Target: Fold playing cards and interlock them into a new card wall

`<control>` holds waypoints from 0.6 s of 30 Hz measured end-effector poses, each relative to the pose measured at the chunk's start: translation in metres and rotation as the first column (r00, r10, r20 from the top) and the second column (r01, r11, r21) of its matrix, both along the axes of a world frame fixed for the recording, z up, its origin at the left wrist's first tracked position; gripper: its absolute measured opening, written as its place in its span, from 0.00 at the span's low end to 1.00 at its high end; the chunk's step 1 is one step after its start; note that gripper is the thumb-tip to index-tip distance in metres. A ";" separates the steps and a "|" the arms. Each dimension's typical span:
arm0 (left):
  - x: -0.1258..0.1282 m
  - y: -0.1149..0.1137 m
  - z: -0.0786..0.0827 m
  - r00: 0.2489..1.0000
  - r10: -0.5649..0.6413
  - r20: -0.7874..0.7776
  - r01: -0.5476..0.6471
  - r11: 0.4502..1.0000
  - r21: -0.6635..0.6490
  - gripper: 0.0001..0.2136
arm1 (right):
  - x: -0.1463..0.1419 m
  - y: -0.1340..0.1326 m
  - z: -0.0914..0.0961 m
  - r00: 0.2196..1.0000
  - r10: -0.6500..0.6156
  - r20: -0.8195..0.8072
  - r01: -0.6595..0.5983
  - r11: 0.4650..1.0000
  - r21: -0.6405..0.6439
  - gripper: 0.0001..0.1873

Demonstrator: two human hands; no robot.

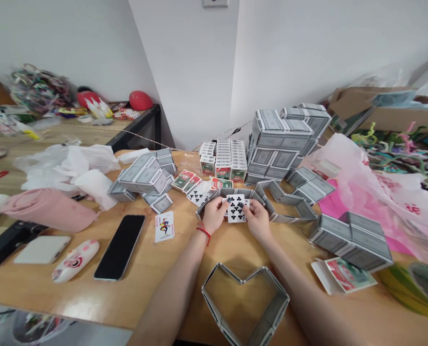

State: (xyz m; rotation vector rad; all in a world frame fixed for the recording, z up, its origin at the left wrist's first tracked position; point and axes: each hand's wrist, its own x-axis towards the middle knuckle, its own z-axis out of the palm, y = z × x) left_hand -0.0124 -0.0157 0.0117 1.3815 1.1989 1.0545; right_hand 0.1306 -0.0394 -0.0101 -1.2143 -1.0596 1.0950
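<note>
Between my two hands are playing cards [237, 209], faces toward me, the front one showing several black clubs. My left hand [215, 215], with a red string on the wrist, pinches their left edge. On the right edge, my right hand [257, 217] closes its thumb and fingers. Just behind my hands a folded-card frame [260, 196] stands on the table. Nearer to me, between my forearms, rests a heart-shaped card frame [217, 317]. A joker card [164, 227] lies face up to the left, and a loose spotted card [198, 193] lies beyond it.
Card boxes [224, 158] stand stacked at the back beside a tall pile of folded-card blocks [282, 139]. More blocks [143, 175] sit at left. A phone [120, 247] and a patterned oval case [76, 260] lie left; green-yellow tape [411, 288] is at right.
</note>
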 end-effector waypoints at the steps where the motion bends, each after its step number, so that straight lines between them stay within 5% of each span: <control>1: 0.000 0.000 0.000 0.999 0.001 -0.035 -0.001 1.000 0.018 0.12 | 0.000 0.000 0.000 1.000 0.000 0.001 0.000 1.000 0.000 0.16; 18: -0.002 0.001 -0.006 0.980 -0.016 -0.197 0.039 0.993 0.113 0.14 | 0.001 0.001 0.000 1.000 0.013 -0.008 -0.013 1.000 -0.026 0.18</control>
